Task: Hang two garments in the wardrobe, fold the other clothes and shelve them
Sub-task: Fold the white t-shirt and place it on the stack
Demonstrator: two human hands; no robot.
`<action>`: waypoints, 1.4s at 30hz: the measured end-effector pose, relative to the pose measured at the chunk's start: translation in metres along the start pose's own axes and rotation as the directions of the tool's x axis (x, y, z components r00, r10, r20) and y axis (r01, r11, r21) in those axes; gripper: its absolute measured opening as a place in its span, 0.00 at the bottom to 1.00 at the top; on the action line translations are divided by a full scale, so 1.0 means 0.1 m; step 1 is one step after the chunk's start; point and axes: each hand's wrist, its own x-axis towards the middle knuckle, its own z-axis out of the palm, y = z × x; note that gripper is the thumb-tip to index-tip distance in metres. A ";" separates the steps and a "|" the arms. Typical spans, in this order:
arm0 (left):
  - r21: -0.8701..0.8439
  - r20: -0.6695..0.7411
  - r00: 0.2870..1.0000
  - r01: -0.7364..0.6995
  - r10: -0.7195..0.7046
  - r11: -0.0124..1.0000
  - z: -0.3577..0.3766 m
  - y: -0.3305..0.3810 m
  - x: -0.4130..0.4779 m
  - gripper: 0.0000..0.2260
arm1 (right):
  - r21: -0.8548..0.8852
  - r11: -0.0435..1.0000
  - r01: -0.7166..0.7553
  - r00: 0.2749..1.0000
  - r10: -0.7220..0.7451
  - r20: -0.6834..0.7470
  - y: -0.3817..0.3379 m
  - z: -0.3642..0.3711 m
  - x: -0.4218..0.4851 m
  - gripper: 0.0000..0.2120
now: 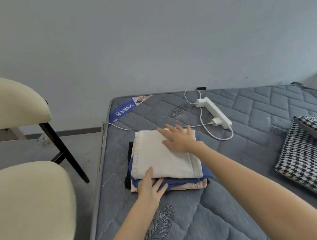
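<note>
A stack of folded clothes lies on the grey quilted mattress [232, 171]. On top is a folded white garment [156, 155] with a lettered band along its left edge. Under it show a blue garment [207, 171], a pink one [194, 186] and a black one [128, 168]. My right hand [179, 137] rests flat on the far right corner of the white garment, fingers spread. My left hand [152, 187] touches the stack's near left edge with straight fingers, the thumb against the white garment. No wardrobe or shelf is in view.
A white power strip [214, 111] with a plugged charger and a cable [136, 130] lies just behind the stack. A houndstooth cushion [306, 158] sits at the right. Two cream chairs [28, 204] stand on the floor left of the mattress. A grey wall is behind.
</note>
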 end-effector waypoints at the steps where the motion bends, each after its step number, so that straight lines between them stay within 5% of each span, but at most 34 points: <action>1: 0.032 -0.104 0.991 -0.083 0.086 0.996 -0.04 0.03 0.02 0.20 | -0.020 1.000 -0.024 0.999 0.023 -0.036 0.03 0.10 -0.04 0.26; 4: 0.383 -0.368 0.785 -0.360 0.498 0.851 -0.05 0.17 0.00 0.23 | 0.003 0.998 -0.064 0.985 0.064 -0.161 0.08 0.30 -0.16 0.24; 6: 0.727 -0.129 0.564 -0.506 0.815 0.465 0.02 0.26 -0.02 0.18 | 0.079 0.991 -0.105 0.962 0.121 -0.245 0.07 0.38 -0.24 0.23; 8: 0.827 0.291 0.435 -0.562 0.852 0.004 0.12 0.31 0.03 0.14 | 0.134 0.978 -0.160 0.931 0.195 -0.309 0.04 0.46 -0.32 0.22; 11: 0.779 0.615 0.536 -0.526 0.578 -0.341 0.27 0.35 0.24 0.18 | 0.205 0.958 -0.200 0.913 0.258 -0.315 0.06 0.57 -0.38 0.22; 15: 0.724 0.613 0.730 -0.366 0.303 -0.585 0.25 0.26 0.59 0.22 | 0.336 0.914 -0.229 0.926 0.311 -0.215 0.16 0.68 -0.34 0.22; 24: 0.810 0.536 0.767 -0.352 0.352 -0.469 0.06 0.23 0.90 0.21 | 0.606 0.703 -0.372 0.859 0.508 -0.064 0.18 0.88 -0.32 0.29; 26: 0.882 0.464 0.783 -0.366 0.415 -0.296 0.05 0.30 0.93 0.25 | 0.682 0.587 -0.436 0.805 0.593 0.004 0.17 0.87 -0.35 0.36; 29: 0.891 0.334 0.805 -0.439 0.491 0.114 0.01 0.45 0.98 0.30 | 0.730 0.467 -0.499 0.731 0.680 0.065 0.16 0.86 -0.39 0.45; 30: 0.882 0.319 0.816 -0.441 0.482 0.165 -0.01 0.47 0.99 0.32 | 0.734 0.447 -0.512 0.716 0.693 0.077 0.16 0.85 -0.39 0.48; 42: 0.934 0.313 0.830 -0.358 0.461 0.012 -0.10 0.48 1.26 0.31 | 0.738 0.398 -0.545 0.679 0.726 0.109 0.22 0.93 -0.32 0.50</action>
